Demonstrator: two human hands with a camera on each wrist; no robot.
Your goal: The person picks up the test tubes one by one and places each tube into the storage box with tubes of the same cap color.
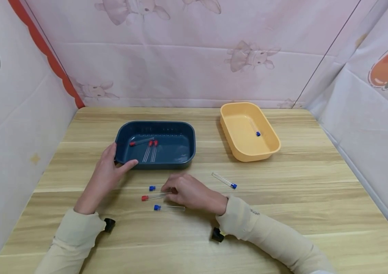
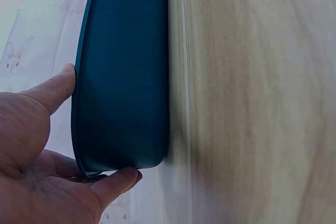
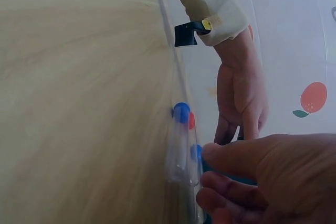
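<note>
A dark blue tray (image 1: 180,166) stands on the table, holding several red-capped clear tubes (image 1: 141,141). My left hand (image 1: 106,171) grips its near left corner, thumb along the near rim and fingers around the left end. In front of it, my right hand (image 1: 192,192) reaches over the clear end of a red-capped tube (image 1: 153,196) on the table. In the right wrist view, thumb and fingers (image 3: 231,156) stand apart right beside the tubes. A blue-capped tube (image 1: 152,188) lies behind it, partly hidden by the hand, and another blue-capped tube (image 1: 170,208) lies in front.
A yellow tray (image 1: 272,147) at the back right contains a blue-capped tube (image 1: 257,133). One more blue-capped tube (image 1: 225,180) lies to the right of my right hand. Printed cloth walls (image 1: 194,68) close off the table (image 1: 300,213) at the back and sides.
</note>
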